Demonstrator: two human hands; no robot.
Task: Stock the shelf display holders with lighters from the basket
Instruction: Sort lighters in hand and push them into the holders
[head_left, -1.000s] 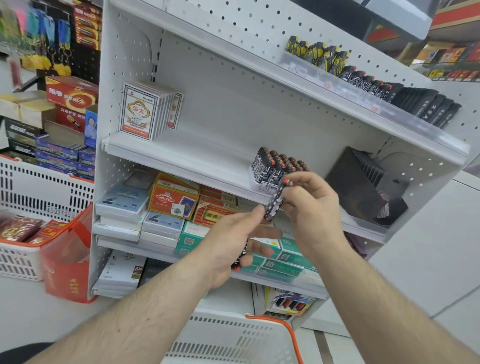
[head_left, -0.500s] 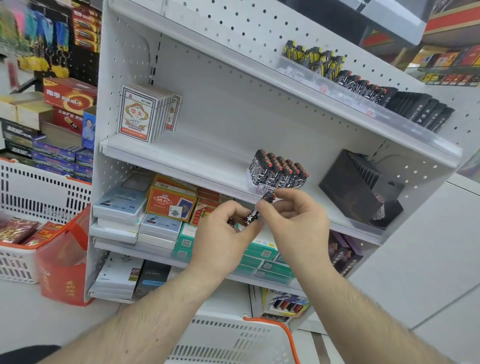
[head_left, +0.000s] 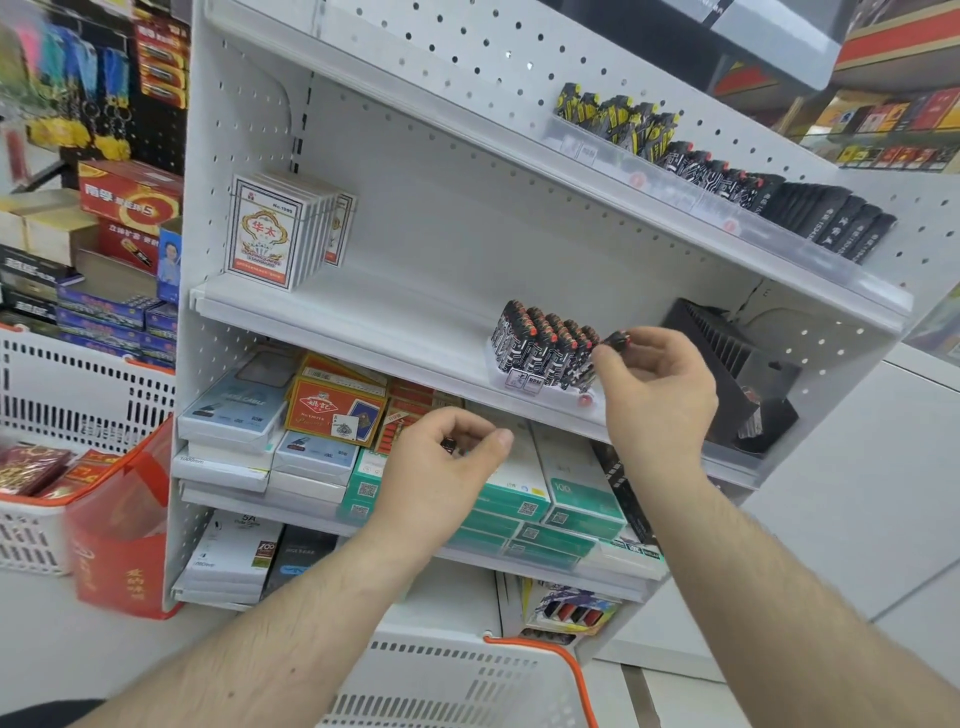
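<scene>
Closest to me, at the bottom edge, I see the white basket (head_left: 447, 686) with its orange rim, set against the foot of the shelf unit.

Above it my left hand (head_left: 441, 467) hangs in front of the boxed goods on the lower shelf, fingers curled in with the thumb tip out to the right. Something small and dark (head_left: 448, 444) shows between the fingers; it looks like a lighter end, but I cannot tell for sure, so I cannot tell what that hand holds.

My right hand (head_left: 657, 395) is higher and further in, at the front lip of the middle shelf (head_left: 332, 317). Its thumb and forefinger pinch one black lighter (head_left: 618, 340) with a red top, held at the right end of the lighter rows (head_left: 545, 343) that stand packed in the clear display holder (head_left: 524, 378). The pinched lighter is just beside the last row, and I cannot tell if it touches.

Right of that hand, on the same shelf, a black slotted holder (head_left: 727, 358) stands tilted. At the left end of the shelf a row of playing card boxes (head_left: 270, 234) stands upright.

Further up, the top shelf carries yellow-and-black lighters (head_left: 618, 117), then black patterned ones (head_left: 717, 176), then dark flat packs (head_left: 836, 218) behind a clear front strip.

Off to the left, another white basket (head_left: 78, 384) holds red packets.
</scene>
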